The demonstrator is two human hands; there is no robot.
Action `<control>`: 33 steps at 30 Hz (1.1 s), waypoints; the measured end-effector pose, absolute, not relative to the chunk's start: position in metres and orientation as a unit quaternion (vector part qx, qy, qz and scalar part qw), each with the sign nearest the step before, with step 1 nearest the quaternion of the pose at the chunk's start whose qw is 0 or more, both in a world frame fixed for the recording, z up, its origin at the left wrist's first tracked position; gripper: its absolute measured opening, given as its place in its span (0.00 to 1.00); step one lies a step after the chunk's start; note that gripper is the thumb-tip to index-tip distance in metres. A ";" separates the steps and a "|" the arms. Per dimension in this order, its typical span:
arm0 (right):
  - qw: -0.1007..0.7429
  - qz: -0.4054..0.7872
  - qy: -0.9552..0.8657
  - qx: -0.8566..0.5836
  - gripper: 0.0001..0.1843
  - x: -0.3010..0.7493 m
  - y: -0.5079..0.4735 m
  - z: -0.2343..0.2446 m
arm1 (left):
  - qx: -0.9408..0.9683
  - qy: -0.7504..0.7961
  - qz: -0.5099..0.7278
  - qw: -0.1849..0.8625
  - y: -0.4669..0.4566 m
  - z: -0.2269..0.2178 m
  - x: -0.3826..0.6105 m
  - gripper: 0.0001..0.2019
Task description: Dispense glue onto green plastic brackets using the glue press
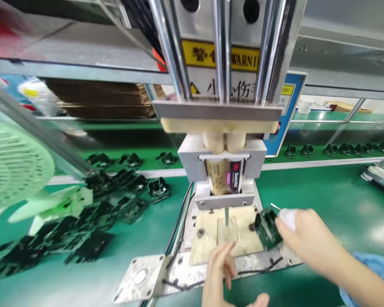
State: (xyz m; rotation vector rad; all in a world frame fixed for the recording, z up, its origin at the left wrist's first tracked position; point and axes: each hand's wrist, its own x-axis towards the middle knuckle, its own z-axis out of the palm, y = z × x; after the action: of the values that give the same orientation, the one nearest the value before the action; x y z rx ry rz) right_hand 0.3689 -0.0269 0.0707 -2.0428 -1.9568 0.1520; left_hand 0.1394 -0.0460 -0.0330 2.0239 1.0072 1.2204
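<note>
My right hand [310,234] grips a black plastic part [268,228] beside the press fixture, slightly blurred. Something white covers one of its fingertips, and a thin white stick [275,207] pokes out above them. At the fixture's front edge is my left hand [220,273], its fingers apart and nothing in them. Both hands are near the cream fixture plate [207,247], which has a shallow recess. Directly above the recess points the nozzle [226,216] of a dispensing machine, where a clamped adhesive cartridge [220,177] sits.
More black plastic parts [96,217] lie piled on the green table at left. Others stand along the belt [322,162] behind. A green fan [15,166] is at far left, a warning board [284,115] behind the machine. Cables [179,226] run beside the metal base.
</note>
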 end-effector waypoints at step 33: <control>0.455 0.224 -0.277 -0.816 0.31 0.415 -0.094 -0.010 | 0.733 0.551 0.213 0.338 0.043 0.034 0.078 0.52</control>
State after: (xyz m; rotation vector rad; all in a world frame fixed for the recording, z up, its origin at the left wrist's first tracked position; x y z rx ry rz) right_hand 0.4148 -0.0940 -0.0105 -2.0144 -0.6831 0.5523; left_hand 0.0784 0.0433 0.0343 1.9097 1.4353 0.5539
